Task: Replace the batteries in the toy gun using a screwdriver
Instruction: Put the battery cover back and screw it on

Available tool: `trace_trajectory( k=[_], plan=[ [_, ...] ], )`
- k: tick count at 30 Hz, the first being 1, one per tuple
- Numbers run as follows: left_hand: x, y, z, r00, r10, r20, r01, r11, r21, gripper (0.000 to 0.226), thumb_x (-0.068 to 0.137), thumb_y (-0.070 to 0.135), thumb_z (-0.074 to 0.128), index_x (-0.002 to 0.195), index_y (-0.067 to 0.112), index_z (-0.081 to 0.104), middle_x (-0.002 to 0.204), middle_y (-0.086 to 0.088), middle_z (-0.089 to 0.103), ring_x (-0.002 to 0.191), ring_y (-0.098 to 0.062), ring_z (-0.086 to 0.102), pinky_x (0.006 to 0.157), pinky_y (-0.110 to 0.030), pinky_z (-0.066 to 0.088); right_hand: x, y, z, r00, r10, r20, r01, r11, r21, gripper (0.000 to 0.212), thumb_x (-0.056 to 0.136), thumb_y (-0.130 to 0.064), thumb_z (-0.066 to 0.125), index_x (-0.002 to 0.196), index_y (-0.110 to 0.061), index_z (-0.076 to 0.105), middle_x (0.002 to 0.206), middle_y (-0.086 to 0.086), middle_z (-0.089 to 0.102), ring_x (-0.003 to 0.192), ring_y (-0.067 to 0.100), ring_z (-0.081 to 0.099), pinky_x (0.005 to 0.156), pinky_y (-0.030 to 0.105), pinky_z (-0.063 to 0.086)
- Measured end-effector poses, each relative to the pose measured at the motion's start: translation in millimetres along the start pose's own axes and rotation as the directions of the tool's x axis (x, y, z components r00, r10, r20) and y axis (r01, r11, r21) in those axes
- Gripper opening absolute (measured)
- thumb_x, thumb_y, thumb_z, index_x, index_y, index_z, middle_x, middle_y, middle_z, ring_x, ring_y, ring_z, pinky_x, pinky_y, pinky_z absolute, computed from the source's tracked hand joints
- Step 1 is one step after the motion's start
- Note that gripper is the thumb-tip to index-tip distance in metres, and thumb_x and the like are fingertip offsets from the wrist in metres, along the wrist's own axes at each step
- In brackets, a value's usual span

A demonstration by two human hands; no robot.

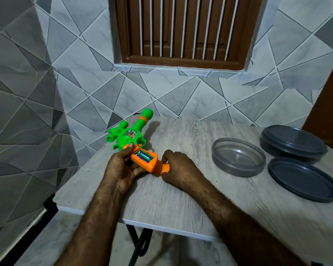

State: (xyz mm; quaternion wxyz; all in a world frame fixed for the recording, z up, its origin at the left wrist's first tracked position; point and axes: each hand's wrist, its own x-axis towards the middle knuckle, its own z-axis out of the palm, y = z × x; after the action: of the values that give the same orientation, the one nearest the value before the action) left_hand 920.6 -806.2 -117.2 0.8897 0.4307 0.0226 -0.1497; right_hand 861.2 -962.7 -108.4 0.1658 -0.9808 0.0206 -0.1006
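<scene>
A green and orange toy gun [132, 131] lies at the left part of the grey table [181, 192], barrel pointing away toward the wall. My left hand [121, 167] grips its orange handle, thumb on the top edge. The battery compartment is open, and green batteries [145, 156] lie inside it. My right hand [178, 167] holds the orange battery cover [164, 168] at the butt end of the handle. No screwdriver is visible.
A clear round container [238, 157] stands right of my hands. A dark grey lid [301, 179] lies at the right edge, and a dark covered bowl [292, 144] sits behind it. A tiled wall and a wooden window are beyond the table.
</scene>
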Motion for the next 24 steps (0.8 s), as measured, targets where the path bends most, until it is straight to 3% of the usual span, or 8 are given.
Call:
trace_trajectory(
  k=[5, 9, 11, 13, 16, 19, 22, 24],
  plan=[
    [0.7, -0.3, -2.1, 1.0, 0.006, -0.004, -0.007, 1.0, -0.019, 0.017, 0.096, 0.022, 0.056, 0.094, 0.006, 0.06, 0.066, -0.01, 0.072, 0.061, -0.025, 0.073, 0.048, -0.043, 0.058, 1.7, 8.4, -13.8, 0.983, 0.185, -0.001, -0.166, 0.883, 0.439, 0.03, 0.071, -0.005, 0.079, 0.098, -0.016, 0.071, 0.096, 0.005, 0.07, 0.084, 0.018, 0.067, 0.067, 0.03, 0.058],
    [0.0, -0.7, -2.1, 1.0, 0.001, -0.006, -0.001, 0.999, -0.032, 0.016, 0.096, 0.022, 0.056, 0.095, 0.007, 0.06, 0.07, -0.011, 0.072, 0.066, -0.027, 0.073, 0.05, -0.047, 0.059, -0.1, 18.7, -27.0, 0.95, 0.294, 0.102, -0.253, 0.541, 0.802, 0.03, 0.075, 0.005, 0.076, 0.102, -0.006, 0.07, 0.086, 0.01, 0.065, 0.067, 0.025, 0.065, 0.068, 0.044, 0.059],
    [-0.3, -1.9, -0.3, 1.0, -0.005, -0.008, 0.005, 0.999, -0.047, 0.015, 0.095, 0.021, 0.057, 0.095, 0.006, 0.06, 0.077, -0.013, 0.071, 0.079, -0.031, 0.071, 0.058, -0.053, 0.058, -2.9, 20.1, -36.4, 0.948, 0.297, 0.112, -0.229, 0.393, 0.891, 0.026, 0.078, 0.007, 0.073, 0.103, -0.002, 0.071, 0.084, 0.013, 0.066, 0.057, 0.019, 0.063, 0.06, 0.037, 0.059],
    [-0.5, -5.6, 3.0, 1.0, -0.013, 0.003, 0.013, 0.998, -0.067, 0.015, 0.095, 0.021, 0.057, 0.095, 0.006, 0.06, 0.077, -0.014, 0.072, 0.091, -0.035, 0.067, 0.067, -0.057, 0.055, -6.1, 16.9, -42.8, 0.961, 0.27, 0.064, -0.159, 0.346, 0.925, 0.027, 0.08, 0.008, 0.071, 0.105, 0.0, 0.071, 0.08, 0.014, 0.066, 0.051, 0.011, 0.062, 0.053, 0.025, 0.056],
    [-0.9, -13.5, 10.4, 0.999, -0.012, 0.033, 0.014, 0.998, -0.063, 0.016, 0.096, 0.021, 0.055, 0.094, 0.007, 0.062, 0.073, -0.011, 0.074, 0.078, -0.029, 0.071, 0.066, -0.054, 0.056, -9.7, 5.9, -45.0, 0.982, 0.191, -0.016, -0.071, 0.438, 0.896, 0.025, 0.079, 0.007, 0.072, 0.101, -0.005, 0.074, 0.078, 0.008, 0.07, 0.057, 0.008, 0.066, 0.054, 0.02, 0.053],
    [-2.7, -19.2, 19.3, 0.999, -0.012, 0.051, 0.016, 0.998, -0.067, 0.018, 0.098, 0.021, 0.052, 0.096, 0.006, 0.062, 0.074, -0.012, 0.074, 0.066, -0.024, 0.072, 0.061, -0.049, 0.058, -11.7, -3.3, -42.4, 0.984, 0.141, -0.11, -0.029, 0.732, 0.681, 0.02, 0.077, -0.009, 0.078, 0.094, -0.02, 0.079, 0.085, -0.005, 0.075, 0.078, 0.012, 0.07, 0.067, 0.027, 0.056],
    [-1.4, -20.3, 23.4, 0.998, -0.025, 0.055, 0.03, 0.995, -0.097, 0.018, 0.097, 0.02, 0.053, 0.099, 0.005, 0.061, 0.088, -0.015, 0.068, 0.08, -0.028, 0.067, 0.067, -0.054, 0.055, -16.9, -11.6, -46.5, 0.988, 0.081, -0.129, -0.012, 0.886, 0.463, 0.024, 0.078, -0.02, 0.079, 0.102, -0.023, 0.079, 0.09, -0.008, 0.073, 0.085, 0.008, 0.068, 0.077, 0.028, 0.057],
    [-0.9, -20.7, 24.6, 0.999, -0.025, 0.047, 0.031, 0.992, -0.126, 0.017, 0.097, 0.019, 0.053, 0.097, 0.005, 0.061, 0.083, -0.013, 0.069, 0.081, -0.028, 0.064, 0.063, -0.053, 0.056, -20.0, -17.4, -48.0, 0.992, 0.033, -0.123, 0.005, 0.954, 0.299, 0.035, 0.077, -0.029, 0.08, 0.111, -0.023, 0.076, 0.103, -0.004, 0.073, 0.095, 0.013, 0.066, 0.086, 0.03, 0.053]
  ],
)
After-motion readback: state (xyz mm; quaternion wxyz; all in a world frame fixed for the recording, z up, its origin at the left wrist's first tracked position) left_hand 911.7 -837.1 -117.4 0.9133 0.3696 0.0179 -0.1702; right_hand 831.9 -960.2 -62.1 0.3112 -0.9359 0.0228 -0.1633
